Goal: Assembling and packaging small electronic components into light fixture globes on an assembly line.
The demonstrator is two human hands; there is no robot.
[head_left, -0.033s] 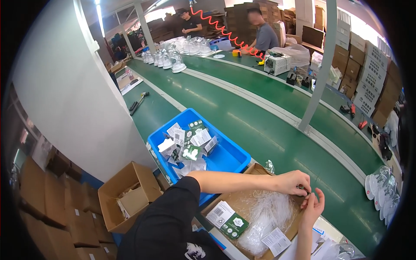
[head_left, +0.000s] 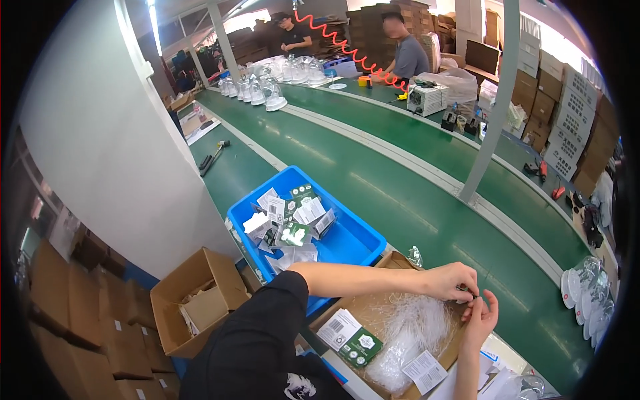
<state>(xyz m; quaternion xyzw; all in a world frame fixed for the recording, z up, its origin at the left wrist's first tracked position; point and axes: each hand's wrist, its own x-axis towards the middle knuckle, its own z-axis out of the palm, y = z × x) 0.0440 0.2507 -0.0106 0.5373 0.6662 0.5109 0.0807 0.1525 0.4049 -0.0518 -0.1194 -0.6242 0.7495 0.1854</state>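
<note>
Left forearm (head_left: pixel 363 279) stretched rightward, left grip (head_left: pixel 452 281) curled, right grip (head_left: pixel 481 319) upraised just beside it

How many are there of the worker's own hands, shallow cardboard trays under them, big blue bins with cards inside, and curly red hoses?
Worker's own hands: 2, left hand and right hand
Shallow cardboard tray: 1
Big blue bin: 1
Coiled red hose: 1
Total: 5

Glossy smooth blue plastic bin (head_left: pixel 353 241), matt brown cardboard box (head_left: pixel 230 283), smooth semi-gloss green belt (head_left: pixel 413 207), shiny clear plastic-looking strands (head_left: pixel 421 320), matt black cloth sleeve (head_left: pixel 267 313)
</note>
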